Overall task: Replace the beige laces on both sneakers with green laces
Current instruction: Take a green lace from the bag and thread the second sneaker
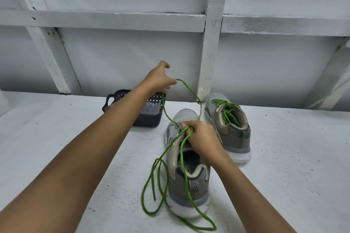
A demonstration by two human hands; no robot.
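Note:
Two grey sneakers stand on a white table. The near sneaker (186,174) has its heel towards me. My right hand (200,136) rests on its tongue area and grips strands of a green lace (164,176). That lace trails off the shoe and loops over the table beside the heel. My left hand (159,79) is raised above the table and pinches a loop of the same lace, pulled up and away from the shoe's front. The far sneaker (230,125) stands to the right, threaded with a green lace (228,111). No beige lace shows on either shoe.
A black perforated basket (149,117) sits behind my left forearm, left of the near sneaker; its contents are unclear. A white panelled wall with beams (210,43) rises right behind the table. The white table (284,166) stretches to both sides.

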